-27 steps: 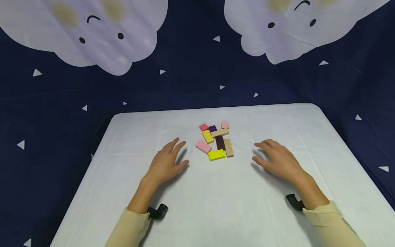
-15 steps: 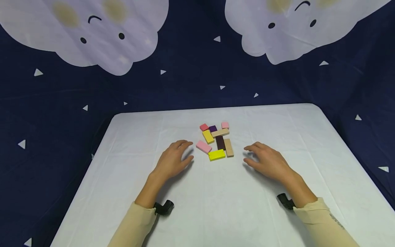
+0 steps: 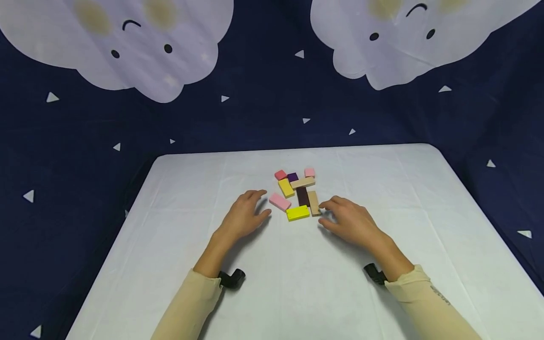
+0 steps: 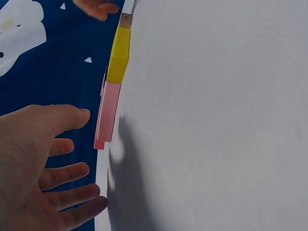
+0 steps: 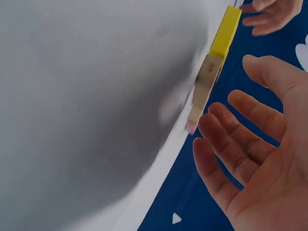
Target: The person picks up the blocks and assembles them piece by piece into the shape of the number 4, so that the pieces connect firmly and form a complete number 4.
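Several small coloured blocks lie in a loose cluster on a white table (image 3: 272, 293). Nearest my left hand (image 3: 242, 216) is a pink block (image 3: 280, 202); the fingers are spread and hold nothing. My right hand (image 3: 351, 221) hovers by a natural wood block (image 3: 313, 203), its fingers loosely bent and nothing in them; whether a fingertip touches the block I cannot tell. Between the hands lie a bright yellow block (image 3: 298, 213) and a dark brown block (image 3: 302, 196). Farther back are another yellow block (image 3: 286, 188) and a second wood block (image 3: 303, 182).
At the cluster's far side lie a red block (image 3: 280, 175), a dark purple block (image 3: 293, 177) and a small pink block (image 3: 310, 173). Behind the table hangs a dark blue cloth (image 3: 263, 123) with white clouds and triangles. Each wrist wears a black camera mount (image 3: 232, 279).
Both hands have moved inward toward the blocks, the right hand farther, leftward up to the wood block. The blocks have stayed in place.
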### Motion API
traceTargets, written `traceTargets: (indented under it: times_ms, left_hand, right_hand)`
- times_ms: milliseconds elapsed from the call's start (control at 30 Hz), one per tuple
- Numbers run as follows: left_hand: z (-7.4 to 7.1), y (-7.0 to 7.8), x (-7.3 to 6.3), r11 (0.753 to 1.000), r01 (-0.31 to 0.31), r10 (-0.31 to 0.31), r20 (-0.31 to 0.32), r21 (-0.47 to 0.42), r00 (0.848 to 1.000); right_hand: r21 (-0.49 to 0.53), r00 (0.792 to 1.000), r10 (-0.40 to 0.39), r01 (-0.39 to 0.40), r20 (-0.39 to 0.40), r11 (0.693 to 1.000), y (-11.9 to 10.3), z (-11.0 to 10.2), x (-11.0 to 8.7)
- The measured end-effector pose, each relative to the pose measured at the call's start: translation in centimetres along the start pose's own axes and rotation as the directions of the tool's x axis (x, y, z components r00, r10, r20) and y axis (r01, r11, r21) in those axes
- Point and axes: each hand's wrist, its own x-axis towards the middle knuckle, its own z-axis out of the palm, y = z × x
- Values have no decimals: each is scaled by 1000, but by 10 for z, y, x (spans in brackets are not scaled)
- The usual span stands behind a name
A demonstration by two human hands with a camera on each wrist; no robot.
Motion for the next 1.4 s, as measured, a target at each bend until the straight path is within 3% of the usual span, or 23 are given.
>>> traceTargets:
  times_ms: [400, 700, 1033, 1400]
  left_hand:
    - [6, 11, 16, 992, -119, 116, 66, 37, 991]
    - [9, 18, 20, 992, -116, 112, 84, 55, 990]
    - [13, 21, 23, 988, -138, 135, 36, 66, 990]
    - [18, 23, 25, 990, -110, 110, 2, 91, 994]
  right_hand:
    - [-38, 998, -61, 59, -32, 997, -30, 16, 23]
    - [-117, 998, -32, 26, -55, 993, -43, 26, 29]
    - [-146, 998, 1, -11, -67, 989, -51, 28, 31]
    - [-253, 996, -43, 21, -82, 967, -56, 32, 36]
